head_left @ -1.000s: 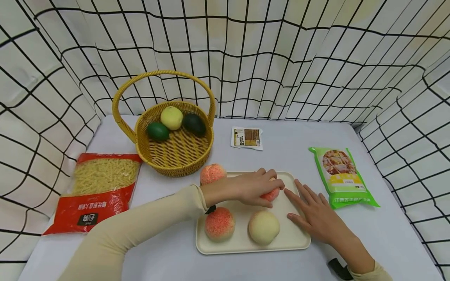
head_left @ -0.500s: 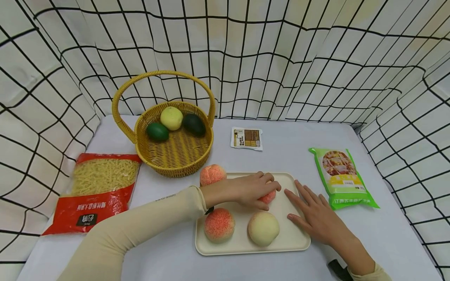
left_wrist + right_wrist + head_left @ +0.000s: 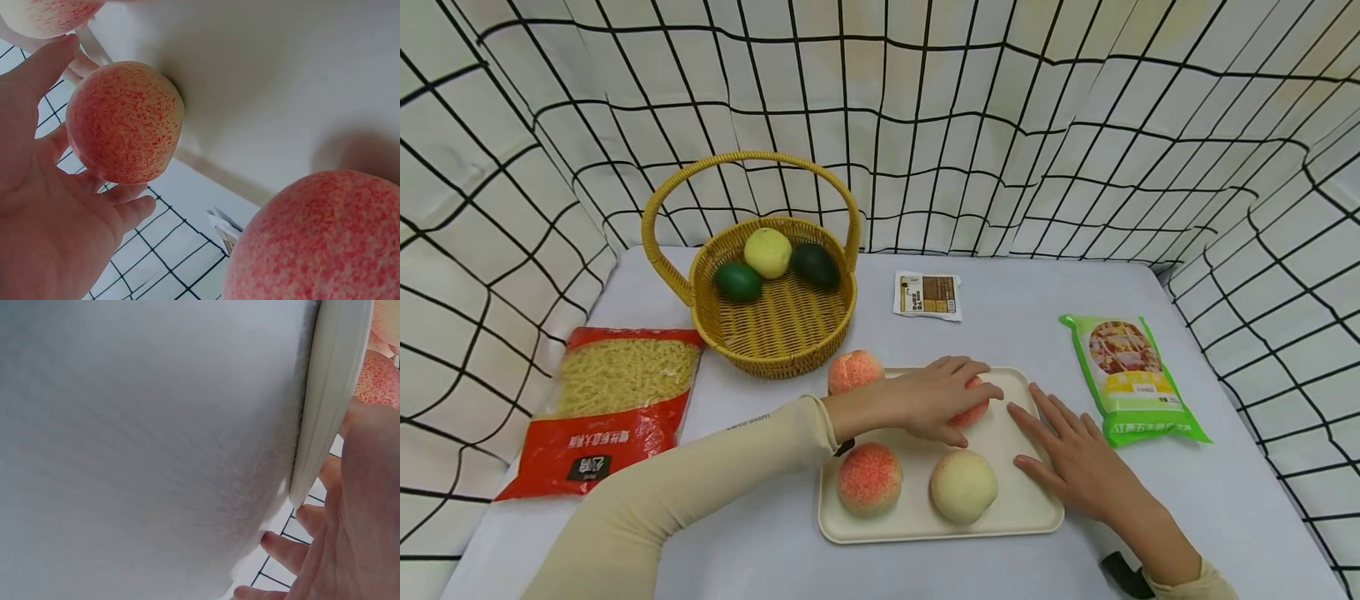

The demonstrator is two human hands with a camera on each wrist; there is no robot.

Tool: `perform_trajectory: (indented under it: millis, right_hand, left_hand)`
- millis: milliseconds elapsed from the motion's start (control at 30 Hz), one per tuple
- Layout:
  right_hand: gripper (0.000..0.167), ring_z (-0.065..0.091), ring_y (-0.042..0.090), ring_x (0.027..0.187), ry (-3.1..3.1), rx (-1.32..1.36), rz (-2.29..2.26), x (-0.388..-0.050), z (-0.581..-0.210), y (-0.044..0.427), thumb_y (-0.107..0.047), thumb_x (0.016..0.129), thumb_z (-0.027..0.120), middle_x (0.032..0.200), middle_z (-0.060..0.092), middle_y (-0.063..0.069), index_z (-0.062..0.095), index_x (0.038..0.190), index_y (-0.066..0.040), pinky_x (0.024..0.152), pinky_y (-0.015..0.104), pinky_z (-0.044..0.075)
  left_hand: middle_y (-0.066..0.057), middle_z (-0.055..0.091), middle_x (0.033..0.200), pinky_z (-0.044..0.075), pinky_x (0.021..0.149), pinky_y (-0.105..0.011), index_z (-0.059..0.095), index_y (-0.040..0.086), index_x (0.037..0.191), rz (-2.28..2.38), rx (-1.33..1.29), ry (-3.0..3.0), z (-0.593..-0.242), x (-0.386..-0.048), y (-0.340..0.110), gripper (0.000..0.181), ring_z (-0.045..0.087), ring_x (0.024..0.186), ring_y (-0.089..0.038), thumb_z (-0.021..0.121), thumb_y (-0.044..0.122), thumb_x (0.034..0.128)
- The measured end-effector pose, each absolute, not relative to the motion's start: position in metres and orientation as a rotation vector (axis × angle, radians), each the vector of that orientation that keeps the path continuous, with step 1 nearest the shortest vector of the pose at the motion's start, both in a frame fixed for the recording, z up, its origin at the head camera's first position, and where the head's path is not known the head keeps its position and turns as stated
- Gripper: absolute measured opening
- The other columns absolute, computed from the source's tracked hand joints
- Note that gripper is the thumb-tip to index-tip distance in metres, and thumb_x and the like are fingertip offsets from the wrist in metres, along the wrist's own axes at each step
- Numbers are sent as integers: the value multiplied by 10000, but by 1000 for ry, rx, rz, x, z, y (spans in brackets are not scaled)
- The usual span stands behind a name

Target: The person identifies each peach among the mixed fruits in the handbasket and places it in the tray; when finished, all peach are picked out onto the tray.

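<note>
My left hand [image 3: 936, 404] reaches over a cream tray [image 3: 1037, 521], its fingers loosely draped behind a red-speckled peach [image 3: 976, 407]. In the left wrist view that peach [image 3: 128, 122] rests on the tray, while the thumb stands apart from it. A paler peach [image 3: 964, 487] sits at the front of the tray. Another red peach [image 3: 869, 481] lies at the front left, and one more peach [image 3: 854, 371] is at the back-left corner, partly behind my wrist. My right hand [image 3: 1075, 458] lies over the tray's right edge with fingers spread; the right wrist view shows it beside the rim [image 3: 331, 394].
A yellow wicker basket [image 3: 775, 362] at the back left holds green and yellow-green fruit. A red bag of pasta [image 3: 617, 400] lies at left. A small sachet [image 3: 927, 296] is behind the tray, a green packet [image 3: 1131, 379] at right. Black netting [image 3: 880, 108] surrounds the table.
The peach by my left hand has shifted slightly left. The left fingers have loosened, and more of the peach shows. My right hand has stayed at the tray's edge.
</note>
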State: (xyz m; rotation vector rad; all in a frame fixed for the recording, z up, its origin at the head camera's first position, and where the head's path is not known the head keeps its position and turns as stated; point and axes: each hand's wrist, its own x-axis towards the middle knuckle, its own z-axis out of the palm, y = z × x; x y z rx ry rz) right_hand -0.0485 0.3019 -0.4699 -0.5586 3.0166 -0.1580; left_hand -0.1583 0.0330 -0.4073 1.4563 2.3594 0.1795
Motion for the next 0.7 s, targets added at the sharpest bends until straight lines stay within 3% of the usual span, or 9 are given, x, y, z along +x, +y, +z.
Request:
perform_trajectory:
  millis: [433,700]
  right_hand:
    - [711,412,468,1537,2991,-565,-158,-57,-467,303,-567,1034,601,1776,256,124,371,1662,-327,1130,789,373]
    - [697,404,429,1561,2941,-522,-270,-69,-451,306,-546,1066,559,1749,325,141,313,1683,-335,1179,789,308]
  left_hand:
    - [-111,286,1747,220,1354,-461,358,253,1643,208,1425,2435,-397,-159,21,744,279,1631,-316,709,441,1014]
    - [-99,239,1769,258,1332,-539,319,298,1670,475,1356,2537,-391,-163,-19,769,246,1645,-346,690,474,1020]
